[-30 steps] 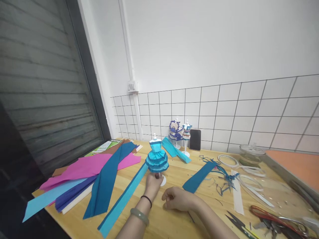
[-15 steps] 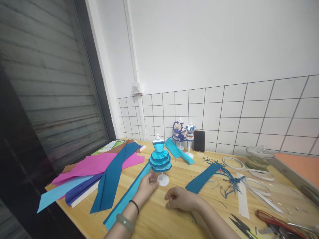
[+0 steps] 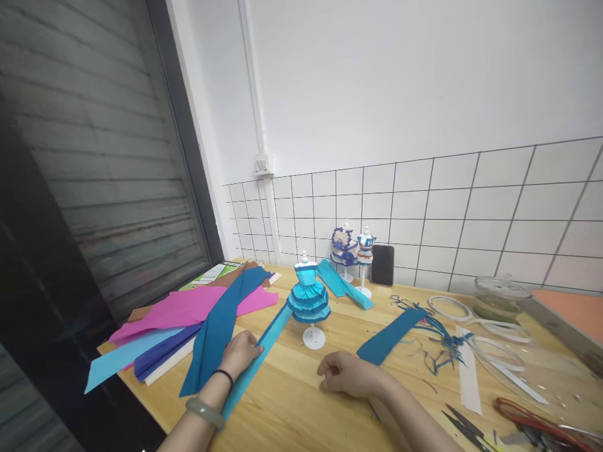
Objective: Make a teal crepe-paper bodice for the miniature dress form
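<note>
My left hand [image 3: 242,351] lies knuckles-up on a long light blue paper strip [image 3: 276,326], with its fingers curled onto it, beside a dark teal sheet [image 3: 214,333]. My right hand [image 3: 346,373] rests on the wooden table [image 3: 301,402], loosely closed, and nothing shows in it. Just beyond both hands stands a small white mannequin in a tiered blue paper dress [image 3: 308,295] on a round base [image 3: 313,339]; neither hand touches it.
Pink paper [image 3: 188,306] and other sheets fan out at the left. Two more small dressed mannequins [image 3: 353,246] and a phone [image 3: 382,265] stand by the tiled wall. A dark blue strip [image 3: 389,336], paper shreds, a tape ring [image 3: 445,307], a glass jar [image 3: 499,296] and scissors [image 3: 464,424] lie at the right.
My left hand has left the mannequin's base and moved back and left onto the light blue strip. The right hand has stayed put. The view has shifted a little to the left.
</note>
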### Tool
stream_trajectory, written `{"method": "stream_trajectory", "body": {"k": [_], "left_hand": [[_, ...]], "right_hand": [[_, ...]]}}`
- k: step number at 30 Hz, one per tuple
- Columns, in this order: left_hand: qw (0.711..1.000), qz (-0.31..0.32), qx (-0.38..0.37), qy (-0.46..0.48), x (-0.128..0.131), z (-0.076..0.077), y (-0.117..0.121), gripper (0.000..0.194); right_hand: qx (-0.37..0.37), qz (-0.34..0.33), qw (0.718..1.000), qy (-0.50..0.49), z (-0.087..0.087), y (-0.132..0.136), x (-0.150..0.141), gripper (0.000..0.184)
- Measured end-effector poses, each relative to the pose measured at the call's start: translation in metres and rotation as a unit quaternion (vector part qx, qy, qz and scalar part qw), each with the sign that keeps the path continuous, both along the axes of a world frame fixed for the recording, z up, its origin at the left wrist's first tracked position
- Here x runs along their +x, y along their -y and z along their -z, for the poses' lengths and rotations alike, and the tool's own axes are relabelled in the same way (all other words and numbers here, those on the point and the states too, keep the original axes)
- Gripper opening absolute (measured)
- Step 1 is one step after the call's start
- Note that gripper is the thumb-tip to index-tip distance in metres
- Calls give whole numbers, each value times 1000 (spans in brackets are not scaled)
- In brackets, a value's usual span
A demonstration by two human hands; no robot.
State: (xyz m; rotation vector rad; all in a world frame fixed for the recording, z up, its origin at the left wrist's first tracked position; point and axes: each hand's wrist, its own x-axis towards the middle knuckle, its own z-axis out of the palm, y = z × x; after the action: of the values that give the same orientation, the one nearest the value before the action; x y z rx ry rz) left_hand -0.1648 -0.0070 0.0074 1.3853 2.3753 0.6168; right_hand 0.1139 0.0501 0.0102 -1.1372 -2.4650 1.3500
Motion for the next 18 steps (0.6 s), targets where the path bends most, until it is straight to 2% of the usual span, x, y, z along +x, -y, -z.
{"method": "stream_trajectory", "body": {"k": [5, 12, 14, 18], "left_hand": [[998, 7, -17, 55, 0, 4, -5, 30], [990, 10, 52, 131, -2, -5, 15, 19], [985, 12, 81, 151, -6, -9, 27, 24], [978, 31, 102, 180, -17, -21, 54, 48]], "right_hand": [[6, 0, 1000, -2, 4, -2, 0, 30], [8, -1, 1000, -1, 3, -1, -1, 30], [11, 1, 1000, 0, 2, 0, -1, 30], [17, 3, 1000, 5, -1, 2, -1, 30]]}}
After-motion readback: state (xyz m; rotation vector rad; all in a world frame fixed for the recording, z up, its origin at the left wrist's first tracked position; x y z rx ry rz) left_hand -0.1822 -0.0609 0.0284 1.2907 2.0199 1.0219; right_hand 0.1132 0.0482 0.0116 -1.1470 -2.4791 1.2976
